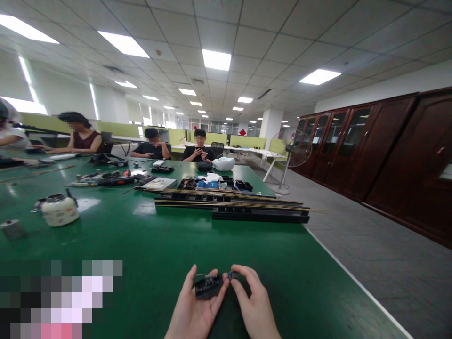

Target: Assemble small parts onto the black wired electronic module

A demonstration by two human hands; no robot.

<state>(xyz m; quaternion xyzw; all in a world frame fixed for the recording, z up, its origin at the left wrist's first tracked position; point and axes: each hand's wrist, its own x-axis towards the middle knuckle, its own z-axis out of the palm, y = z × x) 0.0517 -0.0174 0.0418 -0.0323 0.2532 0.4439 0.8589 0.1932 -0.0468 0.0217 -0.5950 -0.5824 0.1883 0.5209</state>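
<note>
Green table (141, 254), black part (207, 287) on left fingers (220, 296)

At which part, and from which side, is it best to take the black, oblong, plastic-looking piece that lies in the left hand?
Probably by the long edges of the black, oblong piece, from above: the left hand supports it underneath, leaving its upper side exposed. The right hand already pinches a small dark piece.
</note>
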